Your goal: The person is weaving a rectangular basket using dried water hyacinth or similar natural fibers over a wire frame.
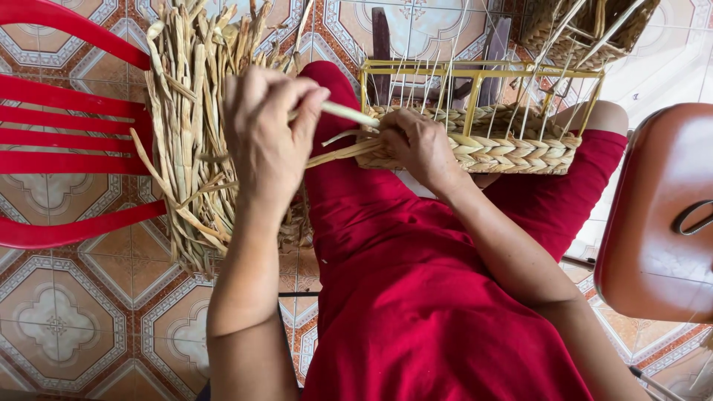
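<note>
**Half-woven basket on my lap**

My left hand (pixel 267 134) pinches a pale straw strand (pixel 345 113), pulling it toward 9 o'clock. My right hand (pixel 420 145) clamps the braided rim of the yellow-framed basket (pixel 512 148). A bundle of dried straw (pixel 189 126) lies at 10 o'clock beside the red chair (pixel 67 141).

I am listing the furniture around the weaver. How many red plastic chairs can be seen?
1. The red plastic chair is on the left edge, beside the bundle of dried straw. The orange-brown seat on the right is another kind. Others may be outside the view.
</note>
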